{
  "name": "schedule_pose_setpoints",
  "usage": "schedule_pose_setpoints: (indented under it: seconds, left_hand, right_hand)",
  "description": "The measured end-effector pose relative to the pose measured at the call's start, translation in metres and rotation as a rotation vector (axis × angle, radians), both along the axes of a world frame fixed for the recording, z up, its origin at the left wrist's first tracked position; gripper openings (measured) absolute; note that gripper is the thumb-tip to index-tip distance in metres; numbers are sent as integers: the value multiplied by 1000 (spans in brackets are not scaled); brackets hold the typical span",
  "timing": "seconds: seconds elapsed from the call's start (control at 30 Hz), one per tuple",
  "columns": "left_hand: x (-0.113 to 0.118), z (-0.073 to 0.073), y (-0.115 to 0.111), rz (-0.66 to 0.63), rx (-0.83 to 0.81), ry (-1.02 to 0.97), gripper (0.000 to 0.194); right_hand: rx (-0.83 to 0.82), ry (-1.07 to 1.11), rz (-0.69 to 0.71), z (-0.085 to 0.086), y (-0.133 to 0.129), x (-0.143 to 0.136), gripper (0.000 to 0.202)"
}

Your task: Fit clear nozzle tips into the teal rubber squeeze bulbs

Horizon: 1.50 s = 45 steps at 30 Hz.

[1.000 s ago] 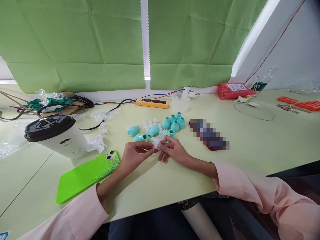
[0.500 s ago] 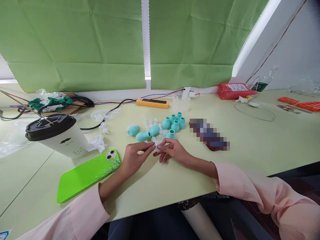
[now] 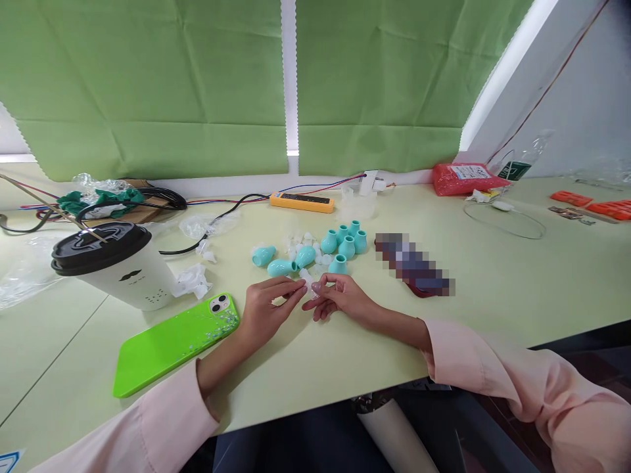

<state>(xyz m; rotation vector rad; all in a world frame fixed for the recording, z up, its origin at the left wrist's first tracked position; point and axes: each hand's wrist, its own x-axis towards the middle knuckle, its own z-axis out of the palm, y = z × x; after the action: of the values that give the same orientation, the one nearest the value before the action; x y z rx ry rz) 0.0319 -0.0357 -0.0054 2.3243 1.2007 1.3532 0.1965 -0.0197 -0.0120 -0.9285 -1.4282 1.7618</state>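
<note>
Between my two hands is a small translucent white plastic piece [image 3: 309, 278], partly hidden by fingertips. My left hand [image 3: 269, 307] pinches its left side with thumb and forefinger. On the other side, my right hand [image 3: 344, 299] has thumb and forefinger closed on it, the other fingers curled below. Just beyond, several turquoise vase-shaped pieces stand upright, the nearest being a small turquoise vase [image 3: 338, 265]. Others lie on their sides, among them a tipped turquoise vase [image 3: 282, 268]. Small white plastic pieces [image 3: 298, 248] are heaped between them.
To the left are a bright green phone [image 3: 167, 348], a lidded paper cup [image 3: 131, 279] and crumpled tissue [image 3: 193, 281]. A pixelated dark object [image 3: 417, 266] lies right of the vases. Behind are an orange power strip [image 3: 302, 203], cables and a red package [image 3: 463, 179].
Both hands stay almost in place, still at the white piece. The right thumb and fingers have shifted slightly. The whole view has moved a little.
</note>
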Motion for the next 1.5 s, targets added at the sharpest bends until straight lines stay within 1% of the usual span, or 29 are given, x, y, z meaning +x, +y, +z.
schedule_pose_setpoints:
  seconds: [0.1, 0.17, 0.33, 0.43, 0.73, 1.0, 1.23, 1.37, 1.5]
  left_hand:
    - [1, 0, 1, -27, 16, -64, 11]
    - [1, -1, 2, -43, 56, -91, 9]
    - [1, 0, 2, -57, 110, -103, 7]
    - [0, 0, 2, -66, 126, -97, 8]
    - [2, 1, 2, -155, 274, -97, 14]
    - [0, -1, 3, -116, 290, -8, 16]
    - [1, -1, 4, -112, 468, 53, 24]
    - [-1, -3, 5, -97, 507, 111, 28]
    - [-3, -5, 6, -51, 492, 168, 25]
  right_hand:
    - [10, 3, 4, 0, 0, 0, 31]
    - [17, 8, 9, -1, 0, 0, 30]
    - [18, 20, 6, -2, 1, 0, 29]
    - [22, 25, 6, -2, 1, 0, 29]
    - [27, 38, 12, -5, 2, 0, 29]
    - [36, 46, 25, -3, 1, 0, 28]
    - [36, 38, 44, 0, 0, 1, 29]
    - [35, 35, 51, 1, -1, 1, 28]
    - [33, 46, 52, 0, -2, 1, 28]
